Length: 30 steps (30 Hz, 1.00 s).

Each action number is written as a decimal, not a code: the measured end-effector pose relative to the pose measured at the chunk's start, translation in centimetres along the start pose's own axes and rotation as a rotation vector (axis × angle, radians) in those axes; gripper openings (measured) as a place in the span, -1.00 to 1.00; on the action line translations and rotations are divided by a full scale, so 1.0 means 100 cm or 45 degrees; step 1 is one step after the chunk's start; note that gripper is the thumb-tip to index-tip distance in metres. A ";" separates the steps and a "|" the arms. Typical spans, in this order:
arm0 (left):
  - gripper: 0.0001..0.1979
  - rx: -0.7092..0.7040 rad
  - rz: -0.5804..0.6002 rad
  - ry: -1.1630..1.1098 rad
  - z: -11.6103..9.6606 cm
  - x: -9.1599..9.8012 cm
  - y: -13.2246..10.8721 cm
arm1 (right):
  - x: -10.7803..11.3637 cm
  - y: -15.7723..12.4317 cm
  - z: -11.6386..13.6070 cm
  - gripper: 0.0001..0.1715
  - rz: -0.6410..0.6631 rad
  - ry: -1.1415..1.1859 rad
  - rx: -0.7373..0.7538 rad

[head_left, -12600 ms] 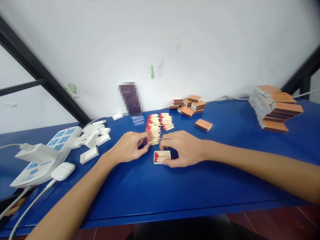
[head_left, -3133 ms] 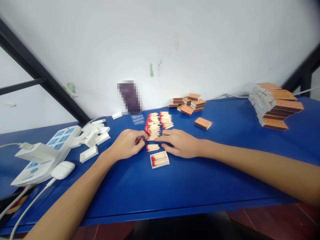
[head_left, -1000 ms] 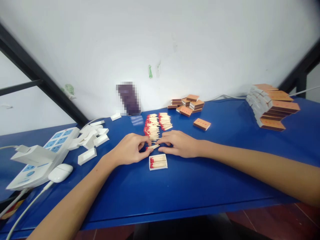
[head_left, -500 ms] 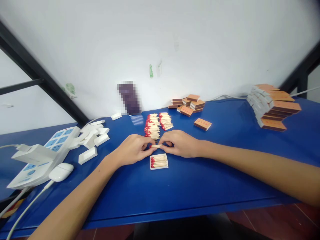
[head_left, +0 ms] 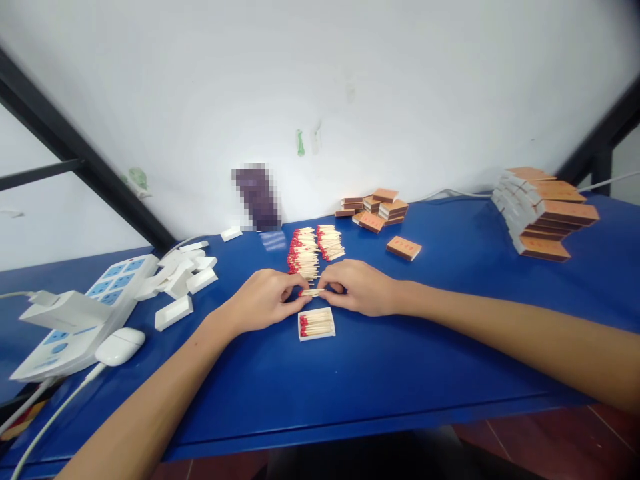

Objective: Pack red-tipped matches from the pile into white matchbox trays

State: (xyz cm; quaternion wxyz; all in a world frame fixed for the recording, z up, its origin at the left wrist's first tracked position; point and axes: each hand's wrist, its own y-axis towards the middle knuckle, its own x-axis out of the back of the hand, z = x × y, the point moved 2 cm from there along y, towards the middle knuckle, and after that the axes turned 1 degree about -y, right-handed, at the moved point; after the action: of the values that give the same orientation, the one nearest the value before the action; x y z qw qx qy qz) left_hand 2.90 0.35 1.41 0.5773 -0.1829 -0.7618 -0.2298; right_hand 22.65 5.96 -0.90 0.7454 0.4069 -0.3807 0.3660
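Between my two hands lie a few matches (head_left: 313, 293), held level by their ends. My left hand (head_left: 267, 299) pinches the red-headed end, and my right hand (head_left: 357, 288) grips the plain wooden end. Just below them on the table is a white matchbox tray (head_left: 317, 338), partly filled with matches whose red heads point left. Right behind my fingers are a larger pile of loose matches (head_left: 303, 253) and a smaller pile (head_left: 329, 243), also with heads to the left. My fingers cover the near edge of the larger pile.
Empty white trays (head_left: 173, 312) lie beside a power strip (head_left: 103, 293) and a white charging case (head_left: 120, 347) at left. Orange matchboxes (head_left: 385, 208) are heaped by the wall, one box (head_left: 404, 248) lies nearer, and stacked boxes (head_left: 555, 210) stand at right. A pixelated dark object (head_left: 259, 198) leans on the wall.
The view has shifted very slightly. Both hands keep the same pinch on the matches, and the tray and piles look the same.
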 end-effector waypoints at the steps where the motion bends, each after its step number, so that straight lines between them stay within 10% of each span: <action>1: -0.79 0.006 0.004 0.008 0.000 0.000 0.000 | 0.000 0.000 0.000 -0.87 -0.002 -0.002 0.000; 30: -0.67 -0.019 0.234 0.660 -0.009 -0.005 0.003 | 0.002 0.002 0.002 -0.86 -0.006 0.041 -0.074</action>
State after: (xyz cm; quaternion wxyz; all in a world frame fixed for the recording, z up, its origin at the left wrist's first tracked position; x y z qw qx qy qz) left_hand 3.90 0.09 1.17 0.7701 -0.1906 -0.5671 -0.2213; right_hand 22.49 5.93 -0.53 0.7639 0.3799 -0.3781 0.3594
